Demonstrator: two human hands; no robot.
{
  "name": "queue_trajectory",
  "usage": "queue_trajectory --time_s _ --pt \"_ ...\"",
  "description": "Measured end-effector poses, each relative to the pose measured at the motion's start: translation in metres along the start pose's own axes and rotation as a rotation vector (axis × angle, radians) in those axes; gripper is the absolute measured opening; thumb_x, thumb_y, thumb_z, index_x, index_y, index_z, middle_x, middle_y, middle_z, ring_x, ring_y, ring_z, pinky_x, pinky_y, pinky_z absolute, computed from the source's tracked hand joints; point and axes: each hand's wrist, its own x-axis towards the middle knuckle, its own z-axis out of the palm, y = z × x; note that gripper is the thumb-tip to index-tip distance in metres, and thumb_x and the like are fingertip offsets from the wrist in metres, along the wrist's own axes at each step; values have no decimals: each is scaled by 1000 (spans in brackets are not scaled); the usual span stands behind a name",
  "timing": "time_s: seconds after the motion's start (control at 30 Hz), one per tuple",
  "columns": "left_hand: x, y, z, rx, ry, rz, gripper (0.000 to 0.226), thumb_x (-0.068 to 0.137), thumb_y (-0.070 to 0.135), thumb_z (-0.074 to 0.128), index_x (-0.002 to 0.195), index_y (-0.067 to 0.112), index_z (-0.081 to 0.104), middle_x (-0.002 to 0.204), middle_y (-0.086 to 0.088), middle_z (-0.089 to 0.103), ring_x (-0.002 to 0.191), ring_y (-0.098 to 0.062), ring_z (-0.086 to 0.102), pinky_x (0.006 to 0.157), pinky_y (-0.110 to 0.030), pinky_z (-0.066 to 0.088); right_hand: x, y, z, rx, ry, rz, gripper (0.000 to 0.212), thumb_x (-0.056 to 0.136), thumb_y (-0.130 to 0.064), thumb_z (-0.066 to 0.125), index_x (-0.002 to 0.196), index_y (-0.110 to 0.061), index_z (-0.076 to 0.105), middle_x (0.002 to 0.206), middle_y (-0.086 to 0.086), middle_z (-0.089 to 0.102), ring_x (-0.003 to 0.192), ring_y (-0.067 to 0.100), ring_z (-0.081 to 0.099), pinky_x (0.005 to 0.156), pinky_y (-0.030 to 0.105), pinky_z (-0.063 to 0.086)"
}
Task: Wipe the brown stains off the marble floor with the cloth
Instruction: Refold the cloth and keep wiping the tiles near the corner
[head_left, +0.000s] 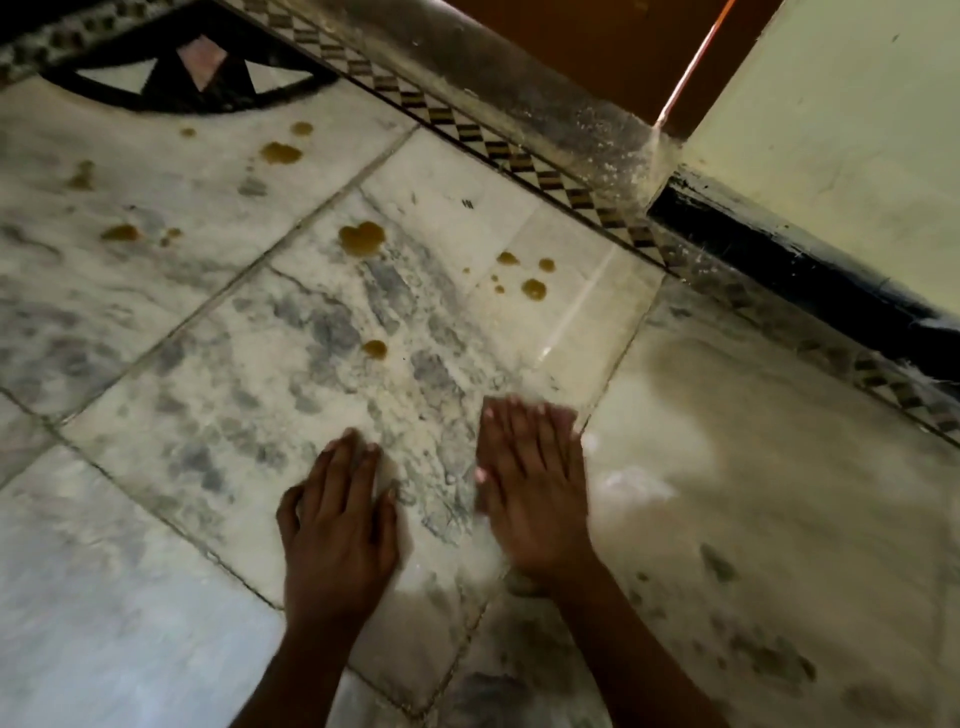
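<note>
1. We look down at a marble floor of pale, grey-veined slabs; both of our hands are low in the view, near us.
2. Our left hand lies flat on the marble, fingers straight and together, holding nothing.
3. Our right hand is just beside it to the right, fingers extended and spread a little. It is blurred, and we cannot tell whether anything lies under it.
4. Brown stains dot the floor farther away: a large heart-shaped blot, a small spot nearer us, a cluster to the right and more spots at the far left.
5. We see no cloth for certain; a faint whitish blur right of the right hand might be it.
6. We judge a cloth to be light, soft and limp, best bunched under a flat palm. The polished marble is likely slippery where wet.
7. A patterned border and a pale wall lie far right.
</note>
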Motion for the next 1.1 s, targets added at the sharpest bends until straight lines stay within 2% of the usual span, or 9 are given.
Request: queue_trajectory --time_s 0.1,0.23,0.33,0.47,0.57,0.7,0.8,0.97,1.1 --pt "1 -2 -1 13 -10 25 56 103 39 44 151 15 60 168 -9 48 152 -30 50 116 -54 36 -46 27 3 13 3 165 67 107 -54 29 171 -38 15 180 2 16 166 34 14 130 61 16" --pt "0 -6 7 -3 -7 31 53 104 36 49 153 17 56 169 -8 45 155 -30 44 118 -53 33 42 26 1 69 76 727 68 111 -46 14 172 -16 15 177 22 17 162 48 14 131 63 4" --pt "2 -5 5 -52 -6 42 51 106 33 50 154 15 55 168 -9 46 155 -31 44 118 -53 34 95 -26 -2 140 35 500 68 111 -42 20 172 -14 9 179 21 7 164 47 5 131 63 2" --pt "1 2 -17 -246 10 -13 54 102 16 52 154 0 52 163 -19 50 149 -39 51 117 -57 45 13 -63 -2 50 -31 -58 64 112 -47 14 172 -27 6 180 7 9 167 33 4 131 59 11" --pt "23 -23 -41 -371 4 18 60 96 16 50 153 -4 52 162 -24 48 148 -44 50 120 -56 45 -21 -42 -4 36 -60 49 65 111 -52 19 172 -34 3 181 4 12 167 31 6 132 57 13" --pt "72 -104 -56 -41 -49 76 69 92 27 53 153 -3 51 167 -25 43 148 -49 49 115 -60 44 63 -66 -4 112 14 421 67 112 -50 22 172 -23 6 180 13 7 166 38 3 132 59 -2" --pt "86 -154 -50 -2 32 -143 72 98 44 44 158 5 46 170 -18 40 156 -41 40 121 -59 34 120 -122 3 201 22 321 67 112 -47 18 172 -19 5 180 14 3 166 41 -2 130 62 -6" --pt "87 -164 -46 -81 159 -254 64 97 33 48 151 0 55 164 -24 47 151 -44 46 116 -60 42 44 -144 22 78 100 -63 66 110 -55 26 170 -28 23 176 8 29 165 35 18 129 61 19" --pt "89 -156 -47 -73 128 -290 65 94 30 48 154 4 54 168 -17 45 154 -40 44 118 -57 36 72 -118 18 0 84 349 68 110 -53 19 170 -22 25 175 14 30 162 41 24 130 59 15"
